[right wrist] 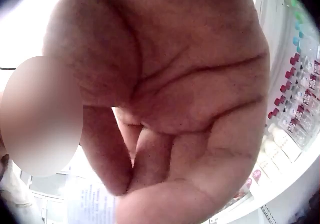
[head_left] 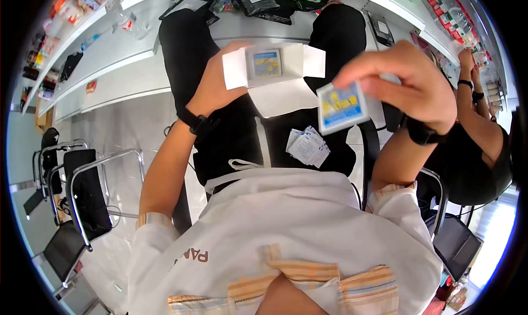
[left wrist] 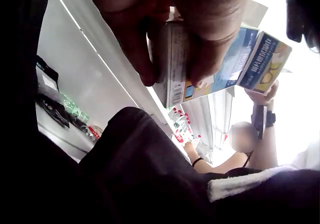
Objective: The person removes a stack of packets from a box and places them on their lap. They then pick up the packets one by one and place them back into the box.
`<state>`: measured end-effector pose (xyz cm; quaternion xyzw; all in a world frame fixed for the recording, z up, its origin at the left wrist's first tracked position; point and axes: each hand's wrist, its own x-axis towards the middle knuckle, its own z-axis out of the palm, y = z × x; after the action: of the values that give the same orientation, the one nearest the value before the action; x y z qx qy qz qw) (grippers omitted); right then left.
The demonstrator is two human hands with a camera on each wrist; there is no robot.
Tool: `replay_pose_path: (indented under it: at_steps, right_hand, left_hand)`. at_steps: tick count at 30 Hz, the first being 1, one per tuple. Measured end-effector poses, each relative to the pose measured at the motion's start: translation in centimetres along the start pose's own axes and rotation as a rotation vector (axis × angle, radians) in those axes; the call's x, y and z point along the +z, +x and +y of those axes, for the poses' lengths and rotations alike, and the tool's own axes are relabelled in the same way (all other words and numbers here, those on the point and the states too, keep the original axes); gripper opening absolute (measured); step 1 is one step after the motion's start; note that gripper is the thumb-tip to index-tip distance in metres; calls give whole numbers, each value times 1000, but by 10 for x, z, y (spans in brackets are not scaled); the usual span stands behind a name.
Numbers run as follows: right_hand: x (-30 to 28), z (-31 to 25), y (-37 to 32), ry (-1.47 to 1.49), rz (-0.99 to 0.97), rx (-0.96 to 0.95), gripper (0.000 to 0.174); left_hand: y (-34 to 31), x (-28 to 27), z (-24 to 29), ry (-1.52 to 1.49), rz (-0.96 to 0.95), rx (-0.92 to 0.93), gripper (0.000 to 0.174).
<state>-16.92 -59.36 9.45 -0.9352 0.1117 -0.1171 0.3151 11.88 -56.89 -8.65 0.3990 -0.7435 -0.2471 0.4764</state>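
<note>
My left hand (head_left: pixel 214 78) holds an open white-lined carton (head_left: pixel 283 99), its flaps spread, above my lap. Inside it shows a blue and yellow sachet (head_left: pixel 267 63). In the left wrist view the carton's printed outside (left wrist: pixel 235 59) is blue and yellow with a picture of glasses, and the left fingers grip its side. To the right of the carton, my right hand (head_left: pixel 410 81) pinches another flat sachet (head_left: pixel 344 109) by its upper edge between thumb and finger. That sachet's pale printed back (right wrist: pixel 92 204) shows below the right fingers in the right wrist view.
Several loose white sachets (head_left: pixel 308 147) lie fanned on my black trousers. Ahead is a white shelf (head_left: pixel 118 59) with bottles and black packages (head_left: pixel 256 0). Another person (head_left: pixel 473 150) sits close on the right. Black chairs (head_left: pixel 88 194) stand on the left.
</note>
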Motion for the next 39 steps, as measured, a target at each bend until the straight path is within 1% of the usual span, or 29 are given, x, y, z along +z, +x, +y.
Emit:
replay_pose_path:
  at_steps: [1, 2, 4, 5, 7, 8, 10, 12, 13, 14, 15, 16, 18, 22, 24, 25, 27, 28, 30, 31, 33, 34, 36, 37, 39]
  right_hand:
    - [0, 8, 2, 52, 7, -2, 20]
    - [-8, -1, 2, 74, -67, 142, 24]
    - [1, 16, 2, 132, 70, 140, 26]
    - [-1, 16, 1, 133, 82, 140, 26]
    - [-4, 14, 3, 72, 39, 223, 24]
    - [0, 17, 2, 81, 48, 227, 24]
    - [8, 27, 2, 105, 153, 230, 20]
    - [7, 29, 6, 157, 149, 231, 18]
    - [8, 29, 7, 152, 161, 265, 18]
    - [8, 31, 8, 144, 171, 300, 18]
    - [8, 37, 7, 74, 166, 237, 26]
    - [8, 36, 8, 76, 168, 238, 26]
    - [7, 28, 14, 79, 228, 268, 39]
    - [9, 5, 20, -8, 295, 282, 35]
    - [6, -1, 22, -134, 188, 317, 30]
    - [9, 3, 22, -134, 191, 318, 30]
    - [19, 21, 23, -116, 198, 194, 38]
    - [22, 28, 22, -116, 198, 195, 38]
    - [27, 37, 19, -108, 233, 49, 49]
    - [27, 36, 20, -108, 233, 49, 49]
    - [26, 32, 20, 12, 173, 142, 47]
    - [26, 31, 20, 12, 172, 141, 47]
    - [25, 27, 20, 79, 165, 255, 44]
    - [21, 24, 22, 80, 165, 256, 44]
    - [14, 17, 25, 208, 111, 305, 28]
  left_hand:
    - [0, 2, 2, -28, 16, -18, 57]
    - [-1, 3, 3, -57, 33, -39, 56]
    - [0, 1, 0, -76, 4, -56, 56]
    - [0, 0, -2, -51, 9, -55, 57]
    - [1, 2, 2, 24, 13, -55, 59]
    - [0, 2, 1, 25, -1, -58, 59]
    - [-2, 2, 0, -31, 0, -122, 59]
    - [-2, 1, 1, -34, 0, -116, 57]
    - [-2, 1, 2, -46, 8, -105, 56]
    - [-1, 1, 3, -41, 2, -106, 56]
    - [-1, 3, 3, -8, 11, -115, 56]
    - [-1, 4, 3, 22, 22, -125, 55]
    - [0, 4, 2, 3, 25, -110, 55]
    - [-1, 3, 4, 1, 23, -73, 56]
    - [0, 3, 4, 23, 15, -67, 57]
    - [0, 3, 4, 42, 11, -63, 57]
    - [0, 4, 3, 22, 7, -70, 58]
    - [0, 4, 3, 4, 5, -77, 58]
    - [0, 3, 4, -9, -6, -84, 58]
    - [0, 3, 4, -21, -16, -92, 58]
    - [-1, 3, 2, -1, -13, -89, 58]
    - [-1, 2, 3, 18, -11, -86, 58]
    - [0, 2, 4, 18, -13, -88, 59]
    - [0, 3, 4, 17, -17, -91, 59]
    - [-1, 3, 4, -7, -14, -106, 59]
